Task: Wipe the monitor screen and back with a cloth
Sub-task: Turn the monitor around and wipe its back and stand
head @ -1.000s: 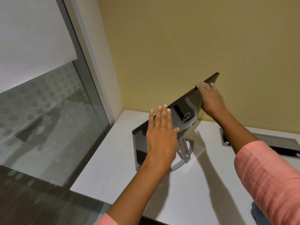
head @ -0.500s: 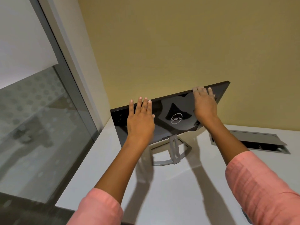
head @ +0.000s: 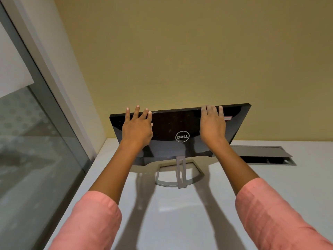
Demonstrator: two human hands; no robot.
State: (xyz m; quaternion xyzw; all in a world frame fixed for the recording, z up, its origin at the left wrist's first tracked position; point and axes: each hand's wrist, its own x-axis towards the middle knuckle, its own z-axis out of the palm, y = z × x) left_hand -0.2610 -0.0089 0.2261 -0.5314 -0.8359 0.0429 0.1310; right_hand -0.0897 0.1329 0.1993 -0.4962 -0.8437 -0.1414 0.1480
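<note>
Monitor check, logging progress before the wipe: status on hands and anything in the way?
Both hands, left and right, flat on monitor back, fingers over top edge. No cloth visible. Desk clear near stand.

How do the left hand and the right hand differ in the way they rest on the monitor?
The left hand lies near the monitor's left end with its fingers spread apart; the right hand lies right of the logo with its fingers close together. The left hand's fingertips reach well above the top edge; the right hand's fingertips only just reach it. Both lie flat, palm down, on the glossy black back, and neither holds a cloth.
</note>
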